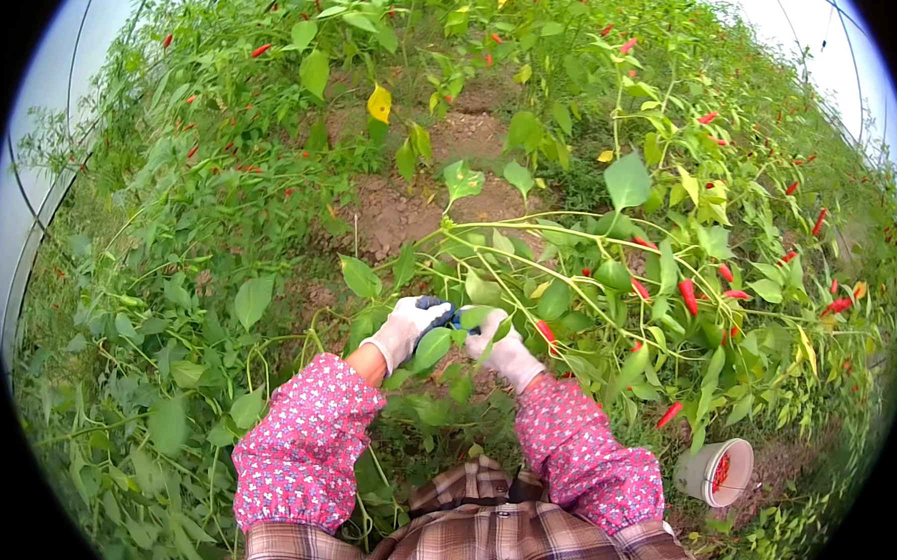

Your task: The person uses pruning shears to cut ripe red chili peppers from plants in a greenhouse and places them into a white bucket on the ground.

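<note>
My left hand (407, 332), in a white work glove with a dark blue palm coating, is low among the pepper stems with its fingers curled. Close on its right is my right hand (499, 348), gloved alike and partly covered by leaves. The fingertips nearly meet, and leaves hide whatever lies between them. Above and to the right of the hands spreads a long, forked chili pepper branch (539, 260). Red chili peppers hang from it, among them one red pepper (546, 336) beside my right hand and another (687, 296) farther right.
A white bucket (697, 471) holding red chili peppers (721, 472) stands at lower right, its wire handle down. Dense pepper plants (192, 299) line both sides. Bare soil (399, 210) shows ahead, and pale greenhouse film (46, 120) rises at the left.
</note>
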Demonstrator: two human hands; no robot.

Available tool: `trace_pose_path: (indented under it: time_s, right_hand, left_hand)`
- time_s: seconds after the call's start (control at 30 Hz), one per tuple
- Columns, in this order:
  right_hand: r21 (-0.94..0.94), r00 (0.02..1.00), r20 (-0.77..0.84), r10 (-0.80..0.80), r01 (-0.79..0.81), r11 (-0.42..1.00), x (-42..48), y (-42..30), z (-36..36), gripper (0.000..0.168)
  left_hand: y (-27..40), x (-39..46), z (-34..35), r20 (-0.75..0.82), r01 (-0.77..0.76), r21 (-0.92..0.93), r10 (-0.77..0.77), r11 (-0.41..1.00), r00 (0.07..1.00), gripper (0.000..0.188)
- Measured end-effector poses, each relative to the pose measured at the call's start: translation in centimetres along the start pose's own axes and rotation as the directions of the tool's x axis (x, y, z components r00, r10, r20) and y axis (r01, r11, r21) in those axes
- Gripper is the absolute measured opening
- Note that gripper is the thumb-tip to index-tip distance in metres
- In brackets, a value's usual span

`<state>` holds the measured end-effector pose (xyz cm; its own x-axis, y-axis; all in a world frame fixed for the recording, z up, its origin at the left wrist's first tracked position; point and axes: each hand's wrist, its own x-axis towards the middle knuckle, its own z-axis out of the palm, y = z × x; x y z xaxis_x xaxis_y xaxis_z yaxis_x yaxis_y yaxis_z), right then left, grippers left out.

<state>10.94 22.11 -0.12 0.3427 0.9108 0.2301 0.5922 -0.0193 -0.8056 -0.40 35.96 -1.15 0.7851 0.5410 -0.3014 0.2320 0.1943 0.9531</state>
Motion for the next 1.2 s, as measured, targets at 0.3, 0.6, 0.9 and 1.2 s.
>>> trace_pose_path:
  time_s: [0.3, 0.6, 0.9, 1.2]
  right_hand:
    - [0.885, 0.93, 0.369, 0.008, -0.354, 0.302, 0.8, 4.8, 3.4, 0.016]
    - [0.658, 0.959, 0.032, 0.28, -0.232, 0.717, -7.2, 2.3, 3.1, 0.034]
    - [0.228, 0.946, -0.041, -0.321, 0.322, 0.919, -15.4, -11.6, -10.4, 0.033]
    - [-0.282, 0.981, -0.187, 0.052, -0.104, 0.954, -8.6, -7.4, -9.3, 0.032]
  left_hand:
    - [1.4, -4.2, -0.2, -0.008, 0.049, -0.063, -0.05, 0.997, 0.999, 0.014]
    - [6.2, -5.2, 3.7, 0.014, -0.48, 0.359, 0.509, 0.801, 0.86, 0.031]
    - [5.6, -1.9, 10.3, 0.203, -0.098, -0.386, 0.187, 0.917, 0.961, 0.028]
    - [5.3, -4.2, 8.6, 0.113, -0.121, -0.096, 0.132, 0.988, 0.985, 0.02]
